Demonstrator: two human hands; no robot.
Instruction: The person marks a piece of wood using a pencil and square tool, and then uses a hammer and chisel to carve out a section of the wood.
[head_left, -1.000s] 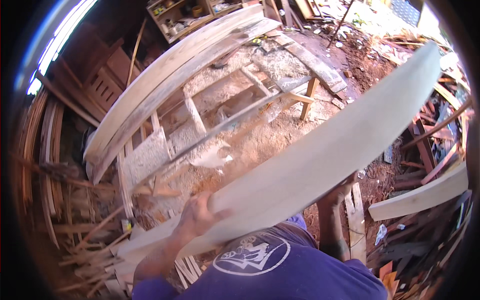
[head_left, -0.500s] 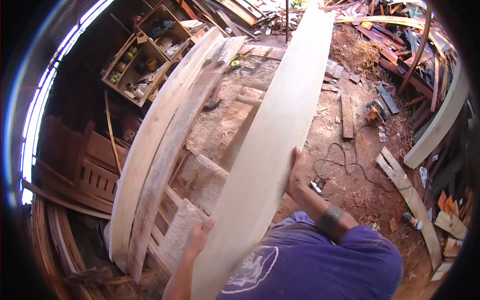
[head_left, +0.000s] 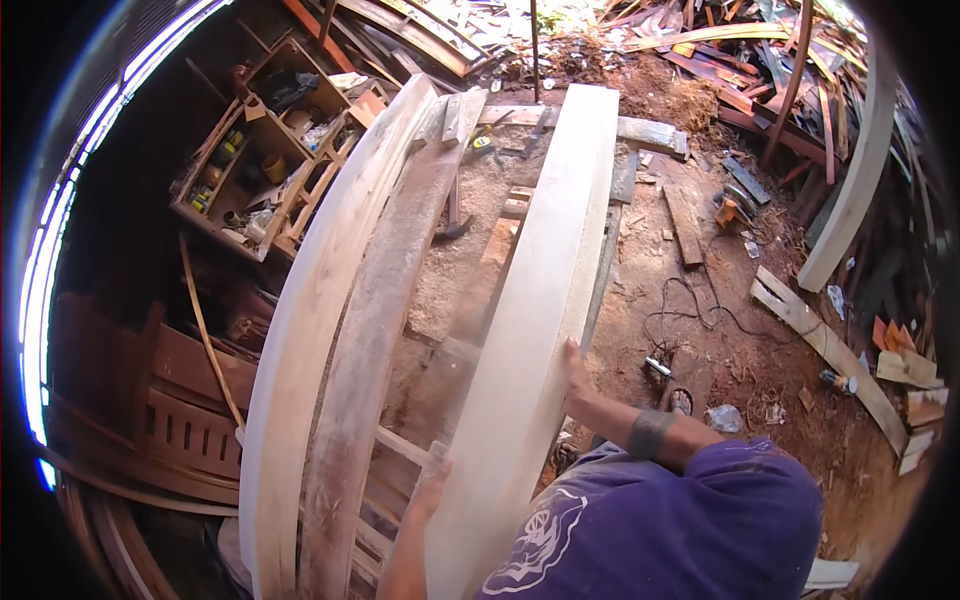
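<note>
Over the bench point(head_left: 402, 446), apparently positioning the pale plank point(head_left: 530, 320), probably needing level, even support next. Clasping opposite long edges with left hand point(head_left: 429, 492) and right hand point(head_left: 577, 373), seemingly closing fingers underneath, out of sight.

Beams point(head_left: 305, 340) left of plank point(head_left: 535, 300); shelf point(head_left: 218, 232) farther left.

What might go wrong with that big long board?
The pale board might tip or swing, because the left hand and right hand are both on its nearer half. The left hand might get pinched against the wooden frame. A dark cord lies near the person's foot, so they could trip.
</note>
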